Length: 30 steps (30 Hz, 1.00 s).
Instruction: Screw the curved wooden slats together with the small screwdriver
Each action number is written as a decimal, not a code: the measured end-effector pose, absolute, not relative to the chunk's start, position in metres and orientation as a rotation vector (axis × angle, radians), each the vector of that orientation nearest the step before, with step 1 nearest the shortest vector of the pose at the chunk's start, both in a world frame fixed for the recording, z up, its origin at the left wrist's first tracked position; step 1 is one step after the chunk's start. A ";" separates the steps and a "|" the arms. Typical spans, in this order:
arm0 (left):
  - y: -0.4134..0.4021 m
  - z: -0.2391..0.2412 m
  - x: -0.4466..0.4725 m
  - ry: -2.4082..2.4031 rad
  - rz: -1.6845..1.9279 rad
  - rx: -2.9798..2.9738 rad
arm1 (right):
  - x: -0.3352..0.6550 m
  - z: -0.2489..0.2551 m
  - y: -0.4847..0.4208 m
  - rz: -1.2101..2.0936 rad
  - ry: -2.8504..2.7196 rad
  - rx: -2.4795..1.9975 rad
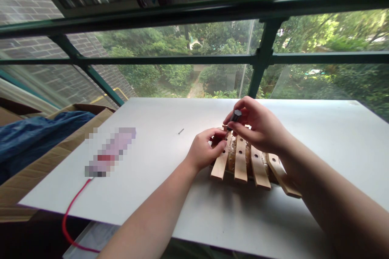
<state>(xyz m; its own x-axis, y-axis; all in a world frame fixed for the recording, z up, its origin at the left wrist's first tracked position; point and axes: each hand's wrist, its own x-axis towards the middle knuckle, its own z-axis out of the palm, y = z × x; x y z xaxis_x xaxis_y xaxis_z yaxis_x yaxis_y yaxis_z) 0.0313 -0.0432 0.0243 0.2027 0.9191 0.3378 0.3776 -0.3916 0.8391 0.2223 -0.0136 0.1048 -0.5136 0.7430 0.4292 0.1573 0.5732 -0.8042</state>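
Note:
My right hand [255,123] is closed round the dark handle of a small screwdriver [236,115], tilted with its tip pointing down at the leftmost wooden slat. My left hand [206,147] is curled at that slat [219,168], thumb and index finger close together beside the screwdriver's tip; what they pinch is hidden. Several pale wooden slats [240,164] with dark holes or screw heads lie side by side across a brownish, shiny base [232,153]. My right forearm covers part of the rightmost slat. A small screw [181,131] lies apart on the white table, left of my hands.
The white table [152,162] stands against a window with green rails [264,48]. At its left lies a blurred-out pinkish object [117,149] with a red cable [65,222] hanging over the edge. Beside the table is a cardboard box [60,145] with blue cloth [39,133].

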 end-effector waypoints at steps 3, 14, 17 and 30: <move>-0.043 0.024 0.031 1.203 1.151 1.873 | 0.222 0.104 -0.013 0.934 -2.002 -0.714; -0.043 0.022 0.031 1.250 1.136 1.885 | 0.220 0.101 -0.012 0.920 -2.025 -0.713; -0.043 0.021 0.031 1.245 1.136 1.877 | 0.221 0.103 -0.012 0.836 -2.071 -0.758; -0.043 0.021 0.032 1.219 1.143 1.857 | 0.224 0.106 -0.015 0.874 -2.133 -0.710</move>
<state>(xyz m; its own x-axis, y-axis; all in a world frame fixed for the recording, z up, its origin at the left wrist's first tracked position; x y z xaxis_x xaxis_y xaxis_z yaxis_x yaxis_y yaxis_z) 0.0320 -0.0432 0.0214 0.1944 0.9275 0.3192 0.3784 -0.3712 0.8480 0.2241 -0.0153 0.1057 -0.5941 0.6960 0.4033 0.2125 0.6194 -0.7558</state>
